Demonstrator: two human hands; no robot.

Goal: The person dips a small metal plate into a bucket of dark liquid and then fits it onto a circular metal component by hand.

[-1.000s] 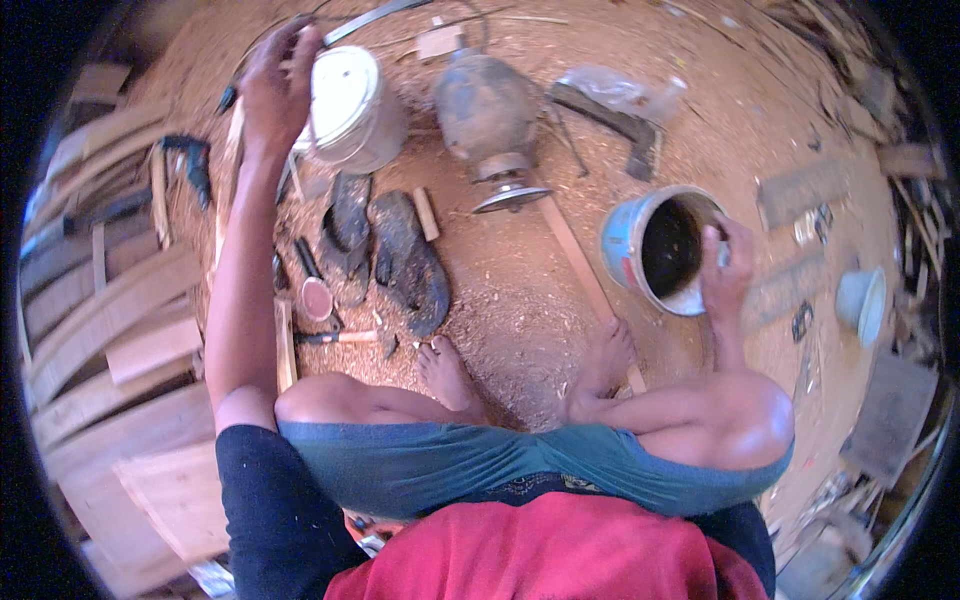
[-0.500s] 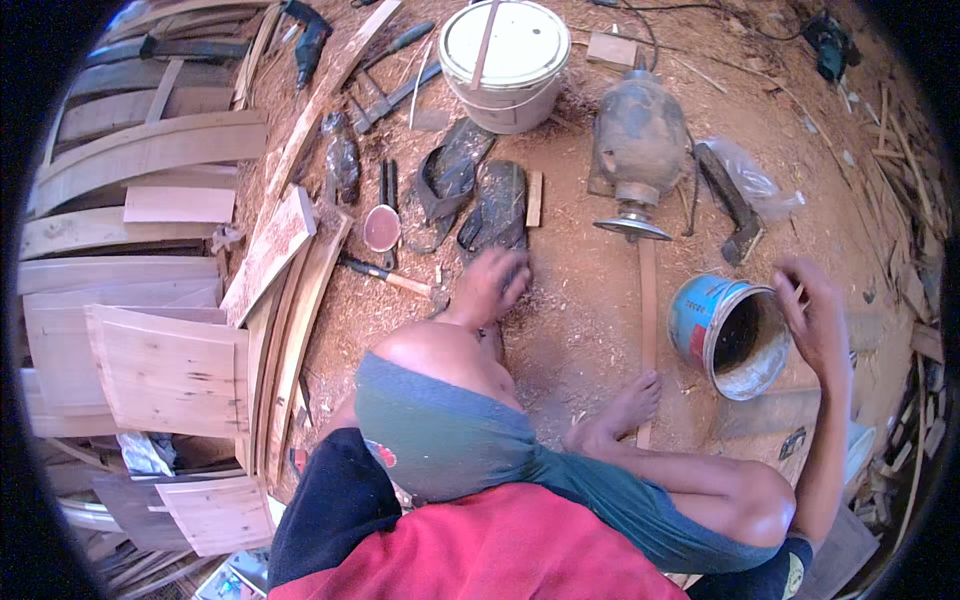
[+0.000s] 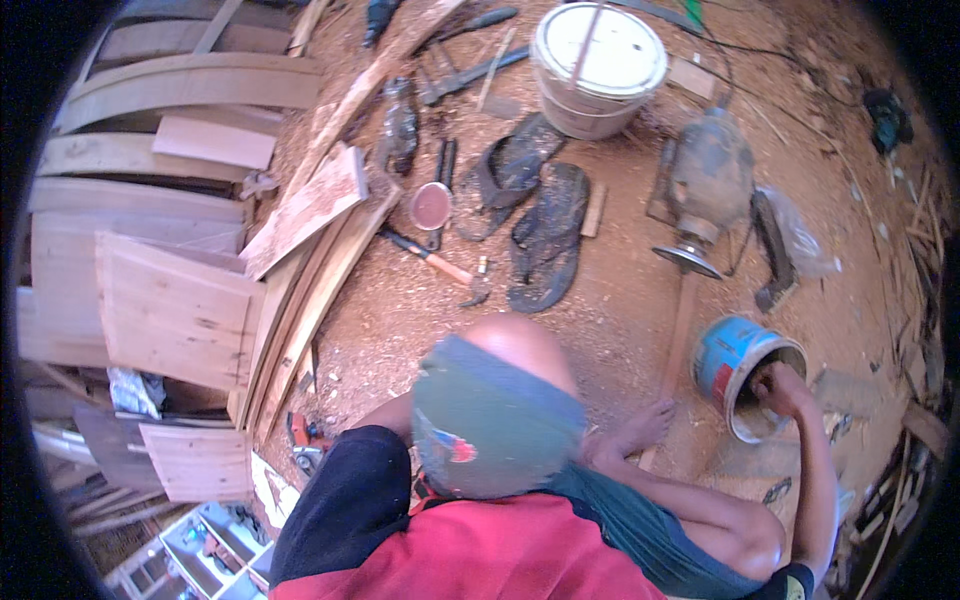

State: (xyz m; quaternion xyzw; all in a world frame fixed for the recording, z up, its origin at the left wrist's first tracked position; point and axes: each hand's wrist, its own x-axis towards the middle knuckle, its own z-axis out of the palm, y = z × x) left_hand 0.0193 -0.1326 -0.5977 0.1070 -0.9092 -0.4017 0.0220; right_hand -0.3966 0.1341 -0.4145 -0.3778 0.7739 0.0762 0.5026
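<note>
The right hand [image 3: 785,388] dips past the rim of a blue bucket [image 3: 722,352], its fingers bent downward and their tips lost in the dark inside, so whether they pinch something or stay spread cannot be told. The left hand is out of sight behind the raised knee [image 3: 515,352], and its state cannot be told either. The bucket sits on the ground right at the right hand, its round mouth turned toward the wrist; its long axis runs from that mouth away to the hand's left and slightly forward. Whether it stands level or leans is unclear.

Its wall is smooth and blue with a red patch, and the rim is pale and crusted. Left of the hand, just beyond the bucket, a flat wooden strip [image 3: 680,325] runs from near the bare foot [image 3: 645,425] toward a motor [image 3: 710,170], a rounded, scuffed grey body ending in a shiny metal disc [image 3: 686,262]. Straight ahead of the hand lie a dark angled piece [image 3: 770,250] and a crumpled clear plastic bag [image 3: 795,232].

Farther left are dark, dusty sandals [image 3: 548,240], a hammer [image 3: 440,262] with a wooden handle, and a white-lidded bucket [image 3: 600,50]. Shavings litter the brown earth.
</note>
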